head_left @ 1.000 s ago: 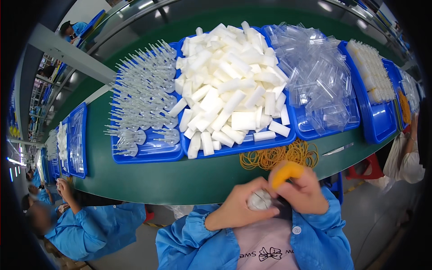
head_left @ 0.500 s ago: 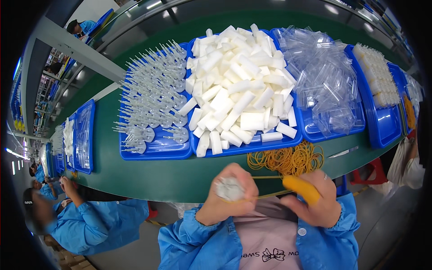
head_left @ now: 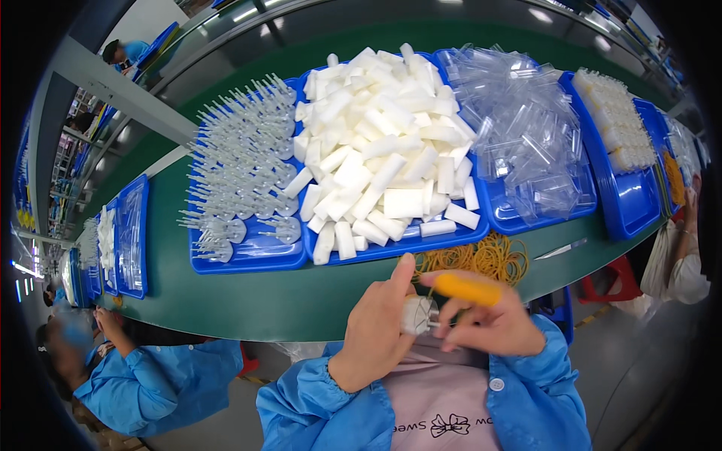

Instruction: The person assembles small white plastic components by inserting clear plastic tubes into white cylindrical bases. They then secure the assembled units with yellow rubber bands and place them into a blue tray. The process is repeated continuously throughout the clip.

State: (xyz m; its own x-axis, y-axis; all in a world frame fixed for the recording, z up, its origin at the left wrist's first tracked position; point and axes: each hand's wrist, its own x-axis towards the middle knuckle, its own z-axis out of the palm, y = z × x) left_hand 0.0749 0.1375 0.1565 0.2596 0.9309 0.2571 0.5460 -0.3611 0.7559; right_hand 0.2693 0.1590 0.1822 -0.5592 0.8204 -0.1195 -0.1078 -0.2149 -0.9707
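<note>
My left hand (head_left: pixel 376 331) is closed round a bundle of clear, whitish plastic pieces (head_left: pixel 418 314), its round end turned toward my right hand; the rest is hidden in the palm. Close beside that end is my right hand (head_left: pixel 485 316), blurred, with a yellow finger cot (head_left: pixel 468 289) on one finger. Its fingers curl around a thin yellow rubber band (head_left: pixel 431 296), of which only a short strand shows against the bundle. A heap of similar rubber bands (head_left: pixel 492 259) lies on the table just beyond my hands.
Blue trays hold white stemmed plastic parts (head_left: pixel 244 165), white foam blocks (head_left: pixel 383 150) and clear plastic sleeves (head_left: pixel 526 128). A tweezer-like metal tool (head_left: pixel 560 249) lies on the green table (head_left: pixel 248 304). Another tray (head_left: pixel 635 214) stands at right. A co-worker in a blue sleeve (head_left: pixel 162 383) sits at left.
My right hand has moved left, up against the bundle; the rubber band stretched between my hands is no longer drawn out. My left hand has turned the bundle's round end rightward.
</note>
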